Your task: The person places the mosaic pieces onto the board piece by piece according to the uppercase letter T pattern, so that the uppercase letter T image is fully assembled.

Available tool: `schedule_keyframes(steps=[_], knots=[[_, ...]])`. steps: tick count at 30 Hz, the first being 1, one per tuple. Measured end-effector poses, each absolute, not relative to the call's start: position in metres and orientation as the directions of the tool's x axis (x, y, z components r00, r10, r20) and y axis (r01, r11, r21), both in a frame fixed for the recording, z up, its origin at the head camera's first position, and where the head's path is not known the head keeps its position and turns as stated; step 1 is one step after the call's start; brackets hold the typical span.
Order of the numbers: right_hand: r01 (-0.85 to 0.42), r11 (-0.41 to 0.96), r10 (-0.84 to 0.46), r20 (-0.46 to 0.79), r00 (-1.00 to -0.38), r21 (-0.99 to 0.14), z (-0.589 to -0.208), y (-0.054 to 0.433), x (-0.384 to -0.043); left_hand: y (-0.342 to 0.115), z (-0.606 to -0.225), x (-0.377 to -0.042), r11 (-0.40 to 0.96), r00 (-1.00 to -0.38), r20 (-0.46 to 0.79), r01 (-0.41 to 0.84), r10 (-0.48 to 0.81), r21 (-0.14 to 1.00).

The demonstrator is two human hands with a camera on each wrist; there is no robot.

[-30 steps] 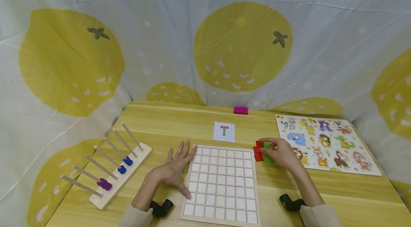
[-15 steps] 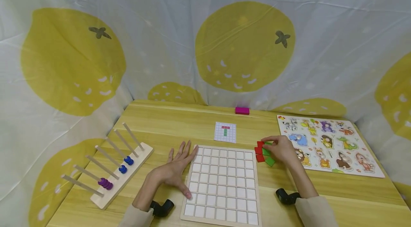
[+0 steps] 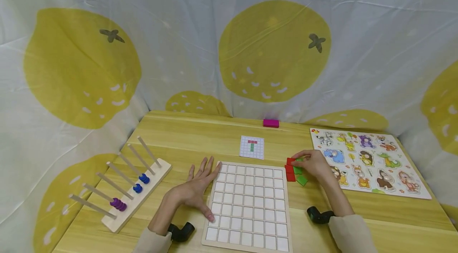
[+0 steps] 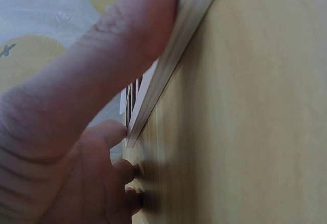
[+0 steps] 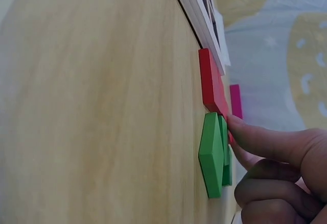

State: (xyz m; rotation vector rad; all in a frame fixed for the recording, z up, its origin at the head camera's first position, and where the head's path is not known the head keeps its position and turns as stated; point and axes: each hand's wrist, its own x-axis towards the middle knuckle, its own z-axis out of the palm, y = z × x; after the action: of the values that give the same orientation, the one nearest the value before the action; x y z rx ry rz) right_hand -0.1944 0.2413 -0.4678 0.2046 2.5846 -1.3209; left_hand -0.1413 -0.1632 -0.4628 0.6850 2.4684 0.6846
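Note:
My left hand (image 3: pixel 195 190) lies spread at the left side of a wooden grid board (image 3: pixel 205 235). Its thumb rests on the board's left edge and the index fingertip is at the far left corner; the other fingers touch the table. Right of the board, several red square tiles (image 3: pixel 290 176) line up in a column against its edge. Green tiles (image 3: pixel 302 180) lie just beside them. With thumb and index finger, my right hand (image 3: pixel 316 164) pinches the farthest red tile, partly hidden by the thumb in the right wrist view. The other fingers are curled in.
A pattern card (image 3: pixel 252 153) with a red and green T lies behind the board. An animal peg puzzle (image 3: pixel 361 179) is at the right, a peg stand with beads (image 3: pixel 133 201) at the left. A magenta block (image 3: pixel 270 123) sits near the patterned curtain (image 3: pixel 193 58).
The red tiles have shifted from a staggered group into a straighter column beside the board. The nearest green tile has turned slightly. My left hand has stayed in place.

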Motion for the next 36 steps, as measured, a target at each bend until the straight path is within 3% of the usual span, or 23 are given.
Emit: schedule_keyframes(steps=[22, 36], knots=[[0.217, 0.578, 0.033, -0.243, -0.969, -0.786, -0.4717, 0.2395, -0.1991, -0.1617, -0.4597, -0.1404, 0.748, -0.755, -0.316, 0.326, 0.574, 0.579], [0.25, 0.572, 0.02, -0.292, -0.956, -0.781, -0.4684, 0.2393, -0.1988, -0.162, -0.4599, -0.141, 0.75, -0.757, -0.316, 0.326, 0.572, 0.576]])
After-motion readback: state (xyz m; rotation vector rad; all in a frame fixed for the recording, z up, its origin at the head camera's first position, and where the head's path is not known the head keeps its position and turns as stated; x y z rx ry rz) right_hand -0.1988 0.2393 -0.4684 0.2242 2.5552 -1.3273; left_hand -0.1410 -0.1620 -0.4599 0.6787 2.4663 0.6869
